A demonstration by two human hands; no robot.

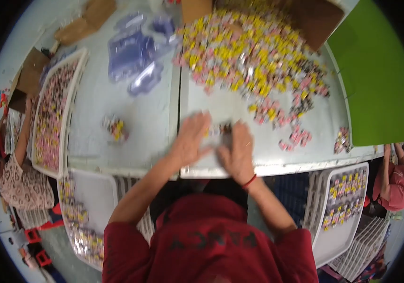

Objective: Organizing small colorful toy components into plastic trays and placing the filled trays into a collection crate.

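Note:
Both of my hands rest low over the pale table, one on each side of a short row of small shiny pieces (218, 129) that look like wrapped candies. My left hand (191, 140) has its fingers stretched out by the row's left end. At the right end, my right hand (237, 150) is also open, fingers extended, a red band on its wrist. Neither hand is closed around anything; whether the fingertips touch the row is blurred. Ahead lies a large loose heap of yellow, pink, silver and brown pieces (244, 56). Left of my hands sits a small cluster of similar pieces (116, 128).
Bluish clear plastic trays (133, 54) lie at the far left. A filled white tray (76, 89) stands left, by a person in a patterned top (25, 184). Filled trays (354, 207) flank me below the table edge. A green panel (376, 80) borders the right side.

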